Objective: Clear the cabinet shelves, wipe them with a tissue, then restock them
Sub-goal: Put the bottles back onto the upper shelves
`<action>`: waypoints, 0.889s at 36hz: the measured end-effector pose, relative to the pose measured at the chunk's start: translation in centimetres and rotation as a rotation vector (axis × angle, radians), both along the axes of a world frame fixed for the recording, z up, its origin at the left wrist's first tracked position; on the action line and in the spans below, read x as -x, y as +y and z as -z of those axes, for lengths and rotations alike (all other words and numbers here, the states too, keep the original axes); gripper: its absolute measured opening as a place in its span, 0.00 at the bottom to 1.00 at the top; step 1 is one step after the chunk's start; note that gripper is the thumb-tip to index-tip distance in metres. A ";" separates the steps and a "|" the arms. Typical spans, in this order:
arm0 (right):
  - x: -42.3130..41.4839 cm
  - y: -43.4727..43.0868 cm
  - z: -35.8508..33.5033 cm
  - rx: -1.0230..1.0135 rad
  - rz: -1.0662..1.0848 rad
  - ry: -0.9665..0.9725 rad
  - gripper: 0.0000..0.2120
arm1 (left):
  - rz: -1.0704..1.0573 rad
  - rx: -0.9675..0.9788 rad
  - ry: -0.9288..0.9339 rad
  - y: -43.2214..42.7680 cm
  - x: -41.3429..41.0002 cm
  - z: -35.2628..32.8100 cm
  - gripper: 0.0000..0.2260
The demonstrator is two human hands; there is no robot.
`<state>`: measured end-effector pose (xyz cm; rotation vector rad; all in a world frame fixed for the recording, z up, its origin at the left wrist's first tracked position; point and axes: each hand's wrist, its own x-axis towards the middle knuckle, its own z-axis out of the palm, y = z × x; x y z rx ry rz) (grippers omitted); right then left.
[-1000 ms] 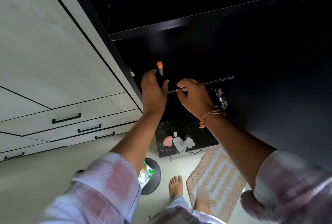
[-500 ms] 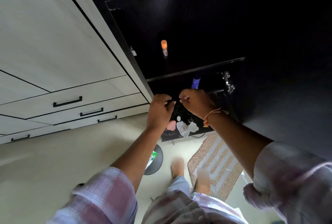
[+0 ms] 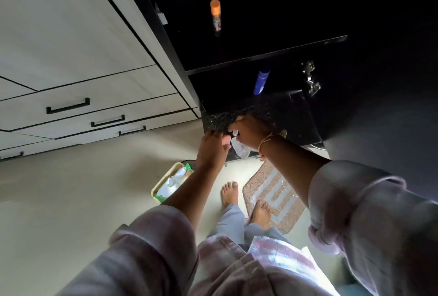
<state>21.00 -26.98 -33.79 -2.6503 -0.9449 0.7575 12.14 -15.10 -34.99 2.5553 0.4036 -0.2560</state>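
The dark cabinet's upper shelf (image 3: 260, 55) holds an orange-capped tube (image 3: 216, 17). A blue bottle (image 3: 260, 82) stands on the shelf below. Both hands are down at the black speckled counter (image 3: 220, 117) under the cabinet. My left hand (image 3: 211, 148) curls over a small pink object (image 3: 226, 140) at the counter's front edge. My right hand (image 3: 251, 132) grips a crumpled white tissue (image 3: 241, 151) that hangs below its fingers. A small white round piece (image 3: 234, 132) shows between the two hands.
Pale drawers with black handles (image 3: 68, 105) run along the left. On the floor stand a bin (image 3: 166, 182) with white and green wrappers and a patterned mat (image 3: 275, 191), beside my bare feet (image 3: 230, 192). The open cabinet door's hinge (image 3: 310, 77) is at the right.
Both hands dropped from the shelf's front edge to the counter below. The orange-capped tube stays on the upper shelf. My view has tilted down, so the blue bottle shows.
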 end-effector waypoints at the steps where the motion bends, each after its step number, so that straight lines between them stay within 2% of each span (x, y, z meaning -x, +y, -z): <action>1: -0.1 0.2 0.0 0.041 -0.044 -0.027 0.15 | -0.005 -0.005 -0.006 -0.1 -0.1 0.0 0.12; 5: -0.3 1.0 0.2 0.138 -0.131 -0.061 0.13 | -0.030 -0.003 -0.008 -0.1 -0.3 0.1 0.09; 9: -0.7 1.0 0.4 0.077 -0.038 -0.006 0.14 | -0.065 0.016 -0.061 0.3 -0.5 -0.4 0.09; 14: -1.3 -0.3 0.1 -0.131 0.340 0.053 0.12 | -0.165 0.055 -0.120 1.4 -0.6 -1.8 0.12; 18: -1.7 -1.4 -1.4 -0.321 0.545 0.104 0.08 | -0.220 0.111 -0.207 2.2 -0.7 -3.5 0.13; 24: -1.5 -2.7 -5.1 -0.642 0.807 0.216 0.09 | -0.210 0.227 -0.336 2.3 -1.3 -6.8 0.11; 32: -1.4 -4.6 -11.3 -1.054 1.052 0.279 0.04 | -0.161 0.430 -0.458 1.2 -2.9 -11.0 0.09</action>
